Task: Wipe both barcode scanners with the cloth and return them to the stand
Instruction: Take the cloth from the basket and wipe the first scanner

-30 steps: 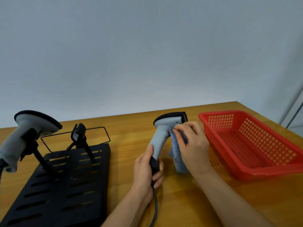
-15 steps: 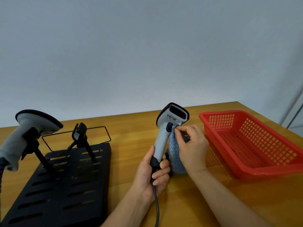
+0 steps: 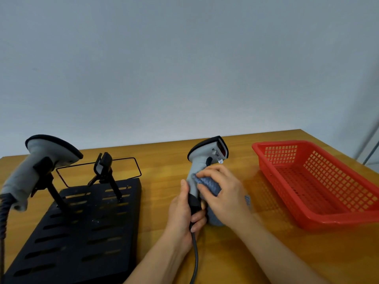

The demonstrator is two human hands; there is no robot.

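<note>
Mid-wipe — scanner (image 3: 202, 160) gripped low by left hand (image 3: 182, 212).
Cloth (image 3: 208, 184) pinched by right hand (image 3: 223, 191); cable (image 3: 195, 257) could be snagged — scanner tugged loose.

You are getting soft, even light; the table (image 3: 266, 253) is catching mild glare beside the basket (image 3: 320, 219), and edges are bowing slightly
</note>
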